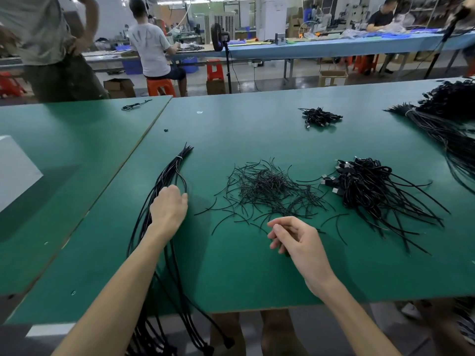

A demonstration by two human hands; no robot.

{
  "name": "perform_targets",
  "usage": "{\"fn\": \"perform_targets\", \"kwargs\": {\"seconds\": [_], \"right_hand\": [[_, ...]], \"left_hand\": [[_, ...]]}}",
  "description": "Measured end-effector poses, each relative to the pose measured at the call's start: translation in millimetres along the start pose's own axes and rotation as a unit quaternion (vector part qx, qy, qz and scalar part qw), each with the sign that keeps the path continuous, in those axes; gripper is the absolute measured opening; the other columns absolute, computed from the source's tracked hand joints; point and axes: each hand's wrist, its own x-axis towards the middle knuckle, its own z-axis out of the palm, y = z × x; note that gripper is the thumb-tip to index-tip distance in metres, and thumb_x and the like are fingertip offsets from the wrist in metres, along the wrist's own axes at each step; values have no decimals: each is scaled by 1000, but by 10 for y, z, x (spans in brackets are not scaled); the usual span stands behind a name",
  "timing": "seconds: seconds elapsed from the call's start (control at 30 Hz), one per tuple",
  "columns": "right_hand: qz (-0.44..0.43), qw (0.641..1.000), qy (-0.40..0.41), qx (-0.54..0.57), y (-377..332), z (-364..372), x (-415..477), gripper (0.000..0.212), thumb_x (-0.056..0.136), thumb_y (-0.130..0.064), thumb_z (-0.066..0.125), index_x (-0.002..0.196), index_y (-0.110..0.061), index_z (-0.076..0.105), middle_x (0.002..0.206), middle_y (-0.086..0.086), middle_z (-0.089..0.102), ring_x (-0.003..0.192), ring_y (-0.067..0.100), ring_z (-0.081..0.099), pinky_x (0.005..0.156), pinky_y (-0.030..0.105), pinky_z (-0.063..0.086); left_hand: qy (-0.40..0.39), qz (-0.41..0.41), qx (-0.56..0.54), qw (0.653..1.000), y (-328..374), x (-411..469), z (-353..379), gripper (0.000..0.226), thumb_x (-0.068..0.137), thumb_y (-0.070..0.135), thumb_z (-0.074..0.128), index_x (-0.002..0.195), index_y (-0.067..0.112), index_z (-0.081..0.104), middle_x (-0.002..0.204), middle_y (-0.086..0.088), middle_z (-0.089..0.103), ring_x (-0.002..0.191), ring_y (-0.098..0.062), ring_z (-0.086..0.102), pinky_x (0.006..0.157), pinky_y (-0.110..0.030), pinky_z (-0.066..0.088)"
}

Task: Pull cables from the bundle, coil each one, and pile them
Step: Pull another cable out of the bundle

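A bundle of long black cables (168,173), bound near its far end with a white tie, lies on the green table (244,273) and hangs over the near edge. My left hand (168,208) rests on the bundle with its fingers curled over the strands; whether it grips one I cannot tell. My right hand (295,240) hovers over the table to the right with fingers loosely curled, holding nothing visible. A pile of coiled cables with USB plugs (365,186) lies to the right.
A heap of short black twist ties (270,191) sits in the middle of the table. A small cable pile (320,118) lies farther back, and big cable bundles (449,116) at the far right. People work at benches behind; a light stand (227,65) stands beyond the table.
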Motion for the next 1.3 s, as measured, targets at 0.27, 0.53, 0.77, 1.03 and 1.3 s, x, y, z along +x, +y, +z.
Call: {"fn": "perform_targets", "kwargs": {"seconds": [0.27, 0.53, 0.77, 1.03, 1.3], "right_hand": [[-2, 1000, -7, -2, 12, 1, 11, 15, 101, -8, 61, 101, -17, 73, 85, 2, 75, 73, 17, 71, 64, 25, 55], [-3, 994, -71, -83, -65, 182, 66, 12, 102, -28, 61, 112, -24, 67, 95, -9, 76, 78, 9, 73, 70, 19, 54], [79, 978, -187, -47, -248, 1016, 347, 67, 103, -47, 53, 157, -14, 32, 123, -4, 69, 93, 12, 74, 86, 22, 54], [145, 982, -78, 87, -273, 1611, 485, 31, 104, -28, 57, 128, -8, 57, 95, -1, 67, 71, 4, 65, 57, 18, 51], [105, 987, -74, 93, -206, 1534, 463, 22, 102, -18, 53, 90, -9, 69, 63, -6, 49, 51, 9, 40, 51, 26, 37]], "left_hand": [[-42, -105, -438, 892, 219, 100, -226, 45, 99, 20, 60, 59, 17, 40, 48, 4, 37, 46, -19, 32, 51, -27, 33], [-241, -83, -470, 845, 102, 63, -103, 28, 95, 28, 72, 100, 0, 72, 75, -2, 69, 55, -11, 60, 56, -25, 54], [-195, -38, -527, 827, 8, -35, -20, 16, 94, 23, 74, 93, 7, 69, 72, -2, 64, 52, -13, 55, 46, -21, 43], [-68, 142, -311, 937, -134, 4, -3, 10, 91, 12, 77, 93, 22, 78, 95, 0, 72, 83, -15, 63, 83, -34, 49], [-130, 90, 31, 987, -146, 92, 173, 98, 95, 71, 47, 165, 16, 5, 173, 2, -6, 158, -19, -12, 121, -58, -12]]}}
